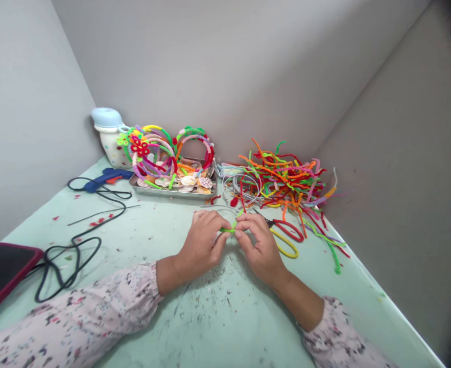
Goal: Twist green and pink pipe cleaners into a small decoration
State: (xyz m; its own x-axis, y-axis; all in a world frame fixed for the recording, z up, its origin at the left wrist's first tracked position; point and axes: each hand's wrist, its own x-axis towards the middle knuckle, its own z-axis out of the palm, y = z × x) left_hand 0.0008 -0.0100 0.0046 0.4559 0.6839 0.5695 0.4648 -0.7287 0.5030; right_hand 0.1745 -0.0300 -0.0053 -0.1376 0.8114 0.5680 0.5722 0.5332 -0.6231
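Note:
A short green pipe cleaner (pixel 233 228) is held between both hands above the middle of the table. My left hand (pixel 201 240) pinches its left end between thumb and fingertips. From the other side, my right hand (pixel 259 246) pinches it with thumb and index finger, and the fingertips of the two hands nearly meet. Scissors with one red and one yellow handle (pixel 286 250) lie just right of my right hand, their blades partly hidden behind it. Beyond the hands lie thin grey wire loops (pixel 248 176).
Behind the left hand, a metal tray (pixel 171 193) holds shells and pipe-cleaner-wrapped hoops (pixel 152 145). Loose colourful pipe cleaners (pixel 286 179) pile at back right. At left are a white cup (pixel 114 145), a blue glue gun (pixel 104 178), black cable (pixel 75 250) and phone (pixel 5 273).

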